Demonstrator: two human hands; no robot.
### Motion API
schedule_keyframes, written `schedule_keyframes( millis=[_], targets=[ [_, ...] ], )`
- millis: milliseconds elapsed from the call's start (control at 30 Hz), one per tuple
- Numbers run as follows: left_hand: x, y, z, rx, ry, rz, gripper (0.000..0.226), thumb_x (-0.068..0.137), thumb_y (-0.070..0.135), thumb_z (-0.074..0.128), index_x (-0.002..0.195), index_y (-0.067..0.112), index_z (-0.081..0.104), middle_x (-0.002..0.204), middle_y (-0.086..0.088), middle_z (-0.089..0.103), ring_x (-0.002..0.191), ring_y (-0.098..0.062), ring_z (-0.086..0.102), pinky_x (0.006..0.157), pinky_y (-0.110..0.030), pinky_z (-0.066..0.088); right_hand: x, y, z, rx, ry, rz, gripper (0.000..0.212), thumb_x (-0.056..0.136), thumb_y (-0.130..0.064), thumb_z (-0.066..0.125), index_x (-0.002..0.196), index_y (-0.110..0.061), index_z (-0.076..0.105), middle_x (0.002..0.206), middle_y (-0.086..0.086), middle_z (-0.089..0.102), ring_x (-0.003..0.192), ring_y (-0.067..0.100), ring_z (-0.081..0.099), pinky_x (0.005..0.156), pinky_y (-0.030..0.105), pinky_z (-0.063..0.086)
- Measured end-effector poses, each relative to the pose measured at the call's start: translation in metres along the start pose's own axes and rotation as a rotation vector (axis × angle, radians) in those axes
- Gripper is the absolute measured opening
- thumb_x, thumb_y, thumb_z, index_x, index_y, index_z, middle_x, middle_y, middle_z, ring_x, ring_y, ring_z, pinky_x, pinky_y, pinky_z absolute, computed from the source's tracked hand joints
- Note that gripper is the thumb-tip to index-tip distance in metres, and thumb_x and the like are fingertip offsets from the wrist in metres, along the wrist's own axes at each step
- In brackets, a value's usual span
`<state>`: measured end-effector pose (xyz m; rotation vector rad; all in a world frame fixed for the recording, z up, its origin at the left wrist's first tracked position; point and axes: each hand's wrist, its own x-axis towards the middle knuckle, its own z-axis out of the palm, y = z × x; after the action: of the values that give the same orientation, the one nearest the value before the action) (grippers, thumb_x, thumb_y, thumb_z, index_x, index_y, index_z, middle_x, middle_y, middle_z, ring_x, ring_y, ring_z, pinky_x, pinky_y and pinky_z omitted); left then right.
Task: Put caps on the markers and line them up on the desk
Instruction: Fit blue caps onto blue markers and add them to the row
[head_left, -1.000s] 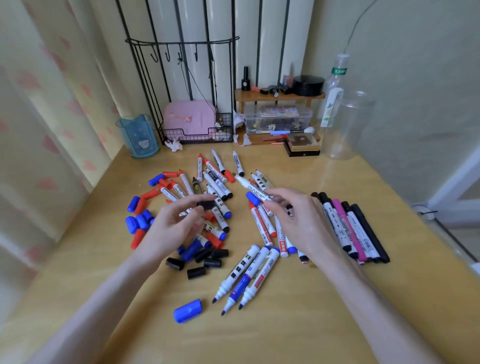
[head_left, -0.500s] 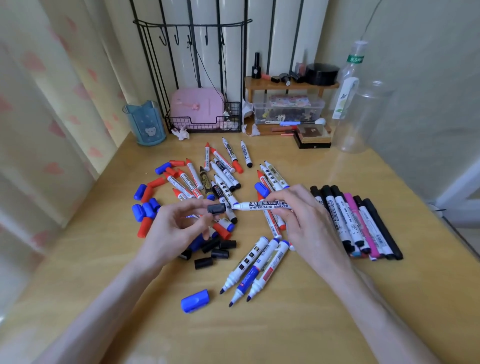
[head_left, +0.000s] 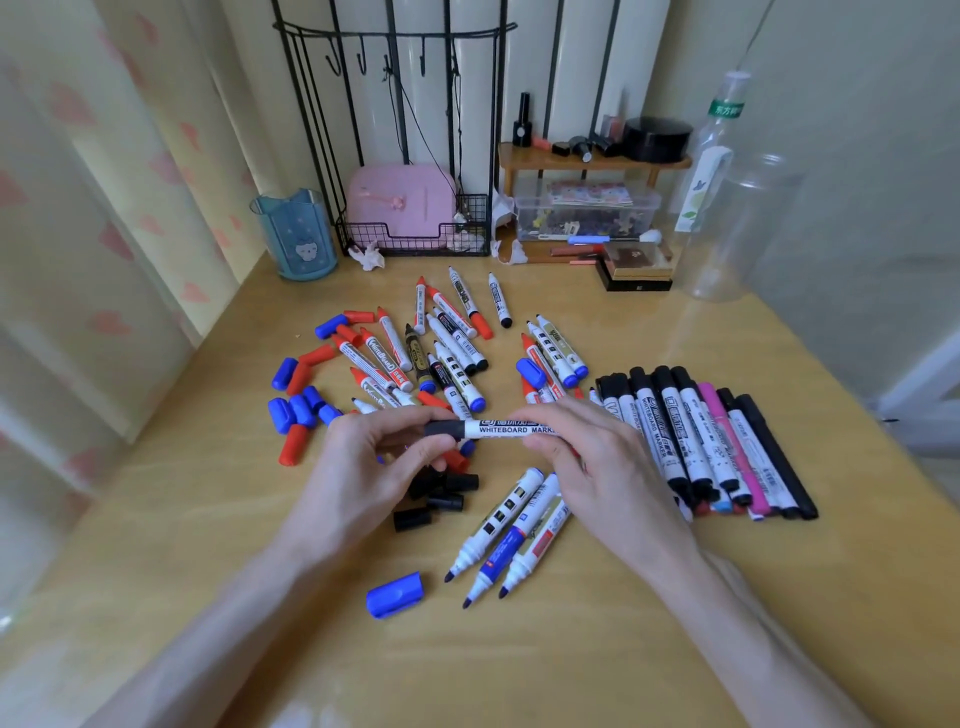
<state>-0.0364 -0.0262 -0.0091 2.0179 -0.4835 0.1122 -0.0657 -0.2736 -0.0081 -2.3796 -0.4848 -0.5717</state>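
Observation:
My right hand (head_left: 597, 467) holds a white whiteboard marker (head_left: 511, 429) level above the desk. A black cap (head_left: 444, 428) sits on its left end, pinched by my left hand (head_left: 374, 467). Beneath the hands lie several loose black caps (head_left: 441, 491). A scatter of uncapped markers (head_left: 452, 353) lies behind. Three uncapped markers (head_left: 511, 535) lie in front, tips toward me. A row of capped markers (head_left: 711, 441) is lined up at the right. Loose blue and red caps (head_left: 301, 400) lie at the left, and one blue cap (head_left: 395, 595) lies near me.
At the back stand a blue cup (head_left: 296, 234), a black wire rack (head_left: 415, 228) with a pink case, a small wooden shelf (head_left: 592, 161), a clear box (head_left: 587, 210), a bottle (head_left: 706, 156) and a clear jar (head_left: 737, 228). Curtain at left, wall at right.
My right hand lifted a marker from the pile and turned it level. My left hand brought a black cap to its left end, and the cap now sits on the tip.

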Motion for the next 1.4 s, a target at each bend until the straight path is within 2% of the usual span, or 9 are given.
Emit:
schedule_keyframes(
  millis=[100, 233, 400, 567, 767, 967, 1067, 1167, 1400],
  targets=[
    [0.001, 0.001, 0.0, 0.019, 0.018, 0.028, 0.016, 0.098, 0.017, 0.07, 0.11, 0.021, 0.079, 0.08, 0.004, 0.077, 0.081, -0.013, 0.075, 0.086, -0.029, 0.059, -0.002, 0.0, 0.003, -0.003, 0.01, -0.016, 0.029, 0.097, -0.004, 0.067, 0.124, -0.014, 0.073, 0.097, -0.005, 0.069, 0.083, 0.001, 0.055, 0.077, 0.015, 0.044],
    [0.003, 0.002, -0.001, 0.006, 0.012, 0.048, 0.016, 0.099, 0.015, 0.068, 0.112, 0.019, 0.076, 0.081, 0.007, 0.076, 0.078, -0.015, 0.074, 0.083, -0.036, 0.059, 0.001, -0.002, -0.001, 0.005, -0.028, -0.001, 0.025, 0.102, -0.021, 0.063, 0.126, -0.021, 0.071, 0.099, -0.009, 0.068, 0.078, 0.002, 0.053, 0.075, 0.026, 0.049],
    [0.004, 0.006, 0.007, -0.019, 0.009, 0.069, 0.023, 0.1, 0.022, 0.065, 0.122, 0.026, 0.071, 0.09, 0.007, 0.078, 0.084, -0.016, 0.076, 0.084, -0.034, 0.058, 0.001, -0.017, -0.007, -0.04, 0.005, 0.033, 0.025, 0.094, -0.049, 0.066, 0.102, -0.026, 0.073, 0.088, -0.016, 0.072, 0.08, 0.005, 0.06, 0.073, 0.027, 0.051],
    [0.005, 0.012, 0.016, -0.108, 0.04, 0.036, 0.032, 0.1, 0.016, 0.066, 0.13, 0.025, 0.067, 0.091, -0.002, 0.077, 0.082, -0.012, 0.076, 0.079, -0.017, 0.054, 0.002, -0.011, -0.006, 0.022, 0.032, 0.088, 0.018, 0.089, -0.041, 0.076, 0.088, -0.023, 0.074, 0.077, -0.016, 0.057, 0.075, 0.007, 0.052, 0.067, 0.033, 0.051],
    [0.015, 0.018, 0.023, -0.15, 0.043, 0.01, 0.029, 0.1, 0.017, 0.066, 0.128, 0.024, 0.067, 0.105, 0.004, 0.074, 0.085, -0.018, 0.076, 0.075, -0.02, 0.057, 0.005, -0.002, -0.023, 0.074, 0.059, 0.214, 0.013, 0.088, -0.039, 0.078, 0.089, -0.027, 0.074, 0.069, -0.015, 0.06, 0.066, 0.014, 0.054, 0.065, 0.033, 0.051],
    [0.013, 0.016, 0.028, -0.096, -0.003, -0.015, 0.016, 0.102, 0.018, 0.064, 0.111, 0.025, 0.074, 0.087, 0.005, 0.076, 0.079, -0.016, 0.074, 0.074, -0.018, 0.054, 0.007, 0.025, -0.057, -0.083, 0.17, 0.515, 0.018, 0.087, -0.044, 0.075, 0.082, -0.027, 0.071, 0.061, -0.028, 0.059, 0.055, 0.007, 0.054, 0.061, 0.03, 0.05],
    [0.024, 0.025, 0.04, -0.083, -0.072, 0.01, 0.017, 0.102, 0.02, 0.064, 0.114, 0.027, 0.073, 0.097, 0.005, 0.077, 0.084, -0.016, 0.075, 0.078, -0.035, 0.059, 0.006, 0.038, -0.074, -0.181, 0.202, 0.622, 0.019, 0.087, -0.045, 0.074, 0.083, -0.026, 0.072, 0.061, -0.019, 0.063, 0.065, 0.009, 0.063, 0.068, 0.032, 0.054],
    [0.037, 0.04, 0.06, -0.071, -0.14, 0.06, 0.018, 0.104, 0.022, 0.064, 0.118, 0.027, 0.074, 0.103, 0.007, 0.077, 0.09, -0.017, 0.075, 0.081, -0.042, 0.058, 0.002, 0.052, -0.094, -0.221, 0.198, 0.736, 0.019, 0.089, -0.047, 0.073, 0.085, -0.028, 0.073, 0.077, -0.015, 0.071, 0.08, 0.018, 0.07, 0.074, 0.033, 0.055],
    [0.049, 0.061, 0.093, -0.065, -0.203, 0.121, 0.019, 0.105, 0.028, 0.062, 0.12, 0.029, 0.072, 0.107, 0.015, 0.075, 0.092, -0.015, 0.075, 0.082, -0.041, 0.06, -0.017, 0.094, -0.128, -0.287, 0.064, 1.005, 0.028, 0.085, -0.046, 0.077, 0.067, -0.032, 0.061, 0.095, 0.002, 0.076, 0.099, 0.032, 0.068, 0.083, 0.038, 0.056]
  ],
)
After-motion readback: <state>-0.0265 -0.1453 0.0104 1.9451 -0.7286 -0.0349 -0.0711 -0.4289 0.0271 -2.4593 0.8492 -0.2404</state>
